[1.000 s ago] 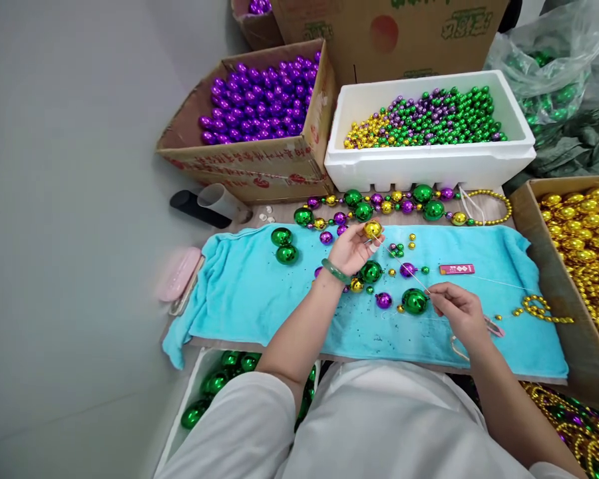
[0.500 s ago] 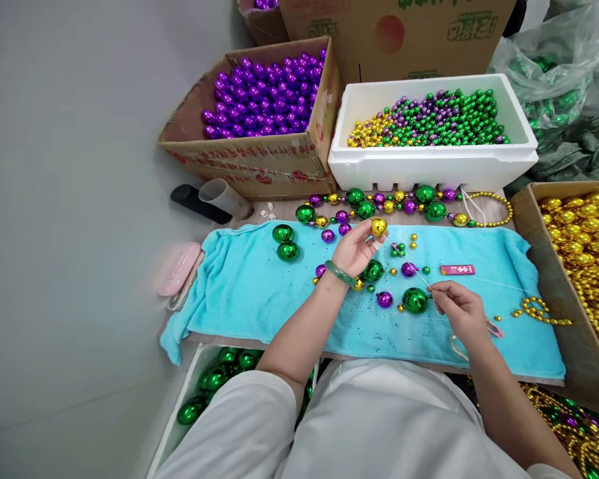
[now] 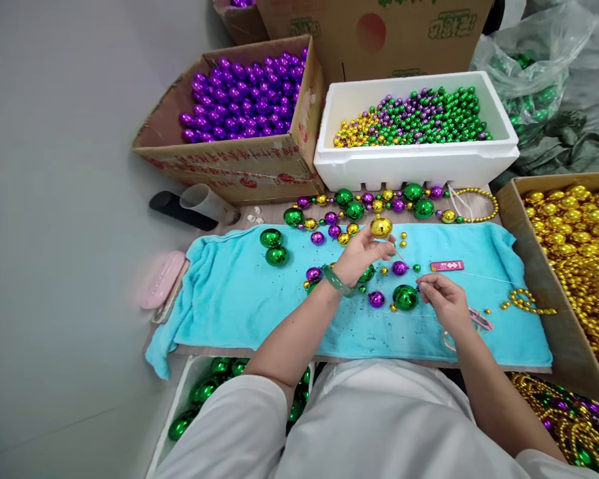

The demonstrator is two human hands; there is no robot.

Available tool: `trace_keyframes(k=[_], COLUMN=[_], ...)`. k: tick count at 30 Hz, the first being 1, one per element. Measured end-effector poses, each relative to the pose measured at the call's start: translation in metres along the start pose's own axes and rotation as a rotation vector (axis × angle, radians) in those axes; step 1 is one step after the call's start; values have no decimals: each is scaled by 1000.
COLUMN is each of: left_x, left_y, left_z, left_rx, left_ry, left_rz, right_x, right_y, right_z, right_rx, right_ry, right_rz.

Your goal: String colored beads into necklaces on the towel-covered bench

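A large shiny gold bead is held in the fingertips of my left hand, above the blue towel. My right hand is pinched around a thin thread that runs up toward the gold bead. Close by on the towel lie a large green bead and two purple beads, one of them nearer me. Under and beside my left hand are more green, purple and gold beads, partly hidden by the hand and wrist.
A finished-looking bead strand lies along the back edge. Behind it stand a carton of purple beads and a white foam box. Gold beads fill a carton at right. Pink-handled snips lie near my right wrist.
The view has shifted a little, so the scene sits further left. My left hand has brought the gold bead closer to my right hand, and the bead is tilted differently.
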State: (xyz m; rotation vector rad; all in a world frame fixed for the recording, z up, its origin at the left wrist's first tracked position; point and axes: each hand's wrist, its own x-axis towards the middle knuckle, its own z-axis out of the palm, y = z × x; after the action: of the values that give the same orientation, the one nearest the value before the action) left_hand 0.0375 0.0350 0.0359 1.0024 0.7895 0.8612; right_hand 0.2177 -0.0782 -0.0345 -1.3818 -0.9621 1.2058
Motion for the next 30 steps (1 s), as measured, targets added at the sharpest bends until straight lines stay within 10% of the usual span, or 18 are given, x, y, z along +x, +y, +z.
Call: trace_keyframes(k=[18, 23, 30], left_x=[-4, 11, 62], left_y=[-14, -21, -21], left_z=[15, 1, -48], left_rx=[-94, 594, 1650], left_ry=[-35, -208, 66], left_rz=[1, 15, 21], right_x=[0, 2, 3], right_y=[-9, -11, -11], right_z=[6, 3, -9], right_rx=[80, 77, 131], right_ry=[15, 81, 197], right_rz=[-19, -29, -45])
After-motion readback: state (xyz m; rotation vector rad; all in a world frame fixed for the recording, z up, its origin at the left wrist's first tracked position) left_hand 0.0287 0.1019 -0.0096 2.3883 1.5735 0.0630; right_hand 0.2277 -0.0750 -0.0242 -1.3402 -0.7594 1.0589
